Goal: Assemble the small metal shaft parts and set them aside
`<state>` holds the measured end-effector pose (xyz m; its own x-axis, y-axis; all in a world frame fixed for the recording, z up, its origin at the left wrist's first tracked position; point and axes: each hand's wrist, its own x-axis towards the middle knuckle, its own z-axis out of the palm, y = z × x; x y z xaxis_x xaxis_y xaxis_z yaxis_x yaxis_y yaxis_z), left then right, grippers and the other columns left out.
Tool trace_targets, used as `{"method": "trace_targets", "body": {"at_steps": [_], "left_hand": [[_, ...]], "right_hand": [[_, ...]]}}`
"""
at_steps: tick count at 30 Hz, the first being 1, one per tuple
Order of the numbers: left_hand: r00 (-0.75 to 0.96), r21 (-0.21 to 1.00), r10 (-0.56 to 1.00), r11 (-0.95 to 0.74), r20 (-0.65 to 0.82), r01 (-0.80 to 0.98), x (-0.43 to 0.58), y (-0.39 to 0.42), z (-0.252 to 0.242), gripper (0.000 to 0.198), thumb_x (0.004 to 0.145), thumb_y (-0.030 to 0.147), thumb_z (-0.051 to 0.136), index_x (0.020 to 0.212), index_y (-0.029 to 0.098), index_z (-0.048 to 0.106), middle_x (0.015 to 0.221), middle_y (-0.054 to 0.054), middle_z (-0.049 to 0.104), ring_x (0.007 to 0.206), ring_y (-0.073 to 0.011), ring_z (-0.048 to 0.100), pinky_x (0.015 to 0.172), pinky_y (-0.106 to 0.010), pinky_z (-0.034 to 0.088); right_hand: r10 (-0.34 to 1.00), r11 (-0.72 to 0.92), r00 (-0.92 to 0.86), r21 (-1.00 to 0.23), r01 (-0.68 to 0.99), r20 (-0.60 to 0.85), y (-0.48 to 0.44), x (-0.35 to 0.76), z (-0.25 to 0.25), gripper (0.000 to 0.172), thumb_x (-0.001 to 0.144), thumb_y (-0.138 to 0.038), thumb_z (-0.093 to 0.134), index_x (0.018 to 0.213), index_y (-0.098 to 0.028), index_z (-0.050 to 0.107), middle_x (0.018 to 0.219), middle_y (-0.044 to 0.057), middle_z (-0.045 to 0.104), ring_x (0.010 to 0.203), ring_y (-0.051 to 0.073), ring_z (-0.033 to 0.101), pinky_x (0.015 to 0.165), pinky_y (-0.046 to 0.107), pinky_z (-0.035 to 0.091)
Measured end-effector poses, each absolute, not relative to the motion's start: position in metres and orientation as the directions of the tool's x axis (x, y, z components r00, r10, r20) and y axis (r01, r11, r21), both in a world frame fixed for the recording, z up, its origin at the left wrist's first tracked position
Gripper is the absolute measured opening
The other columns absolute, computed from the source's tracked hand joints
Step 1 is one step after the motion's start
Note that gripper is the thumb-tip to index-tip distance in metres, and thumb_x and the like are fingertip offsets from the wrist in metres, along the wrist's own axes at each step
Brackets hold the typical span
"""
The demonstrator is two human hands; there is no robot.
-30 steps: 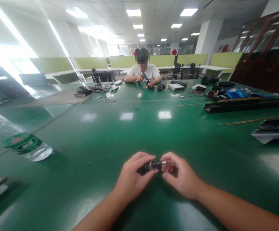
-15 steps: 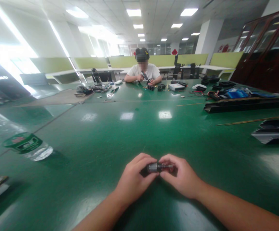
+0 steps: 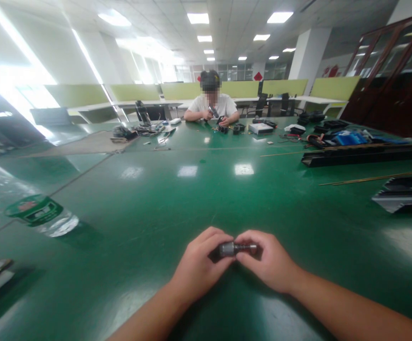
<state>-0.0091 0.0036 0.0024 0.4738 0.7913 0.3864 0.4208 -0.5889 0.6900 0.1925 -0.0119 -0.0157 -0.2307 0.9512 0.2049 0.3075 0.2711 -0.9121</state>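
Observation:
Low in the head view, both my hands meet just above the green table [image 3: 177, 199]. My left hand [image 3: 199, 266] pinches the thicker grey end of a small metal cylindrical part [image 3: 231, 248]. A thin shaft sticks out of that part to the right, and my right hand [image 3: 265, 260] is closed on it with curled fingers. The part lies level between the two hands. What lies behind my fingers is hidden.
A clear plastic bottle with a green label [image 3: 37, 210] lies on its side at the left. Long black rails [image 3: 365, 154] and a black tray [image 3: 405, 192] sit at the right. A person in a white shirt [image 3: 211, 106] works at the far end among tools.
Both hands have sunk slightly toward me with the part. My right fingers have slid closer over the shaft, which now lies level.

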Motion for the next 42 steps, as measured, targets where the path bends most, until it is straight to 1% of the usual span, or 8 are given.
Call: {"method": "trace_targets", "body": {"at_steps": [8,13,23,42], "left_hand": [[0.482,0.692,0.787,-0.592,0.386,0.412,-0.0082,0.0034,0.0034,0.020,0.082,0.018,0.069,0.102,0.021,0.070,0.097,-0.007,0.067,0.090,-0.0177,0.063,0.080,-0.028,0.052],[0.469,0.701,0.790,-0.589,0.395,0.402,-0.0088,0.0038,0.0028,0.022,0.080,0.016,0.071,0.101,0.022,0.071,0.096,-0.005,0.067,0.089,-0.0160,0.063,0.079,-0.026,0.052],[0.455,0.696,0.798,-0.584,0.396,0.418,-0.0100,0.0048,0.0004,0.021,0.081,0.018,0.072,0.102,0.022,0.071,0.097,-0.004,0.067,0.090,-0.0158,0.063,0.079,-0.026,0.051],[0.444,0.663,0.781,-0.615,0.438,0.427,-0.0116,0.0063,0.0011,0.022,0.080,0.016,0.073,0.101,0.023,0.071,0.097,-0.004,0.067,0.089,-0.0152,0.064,0.078,-0.026,0.052]], "right_hand": [[0.948,0.283,-0.234,-0.906,0.315,0.215,-0.0112,0.1924,-0.0148,0.010,0.076,-0.015,0.071,0.085,-0.019,0.071,0.084,0.003,0.073,0.081,0.020,0.068,0.072,0.028,0.053],[0.948,0.282,-0.240,-0.905,0.319,0.211,-0.0111,0.1927,-0.0133,0.010,0.075,-0.015,0.072,0.084,-0.019,0.072,0.081,0.003,0.073,0.077,0.019,0.067,0.070,0.027,0.052],[0.956,0.245,-0.235,-0.914,0.323,0.174,-0.0111,0.1933,-0.0115,0.008,0.075,-0.016,0.072,0.083,-0.018,0.072,0.080,0.003,0.072,0.075,0.019,0.065,0.067,0.027,0.050],[0.966,0.202,-0.214,-0.945,0.258,0.148,-0.0108,0.1928,-0.0121,0.006,0.076,-0.018,0.072,0.081,-0.016,0.070,0.076,0.002,0.070,0.071,0.017,0.063,0.065,0.025,0.047]]}}
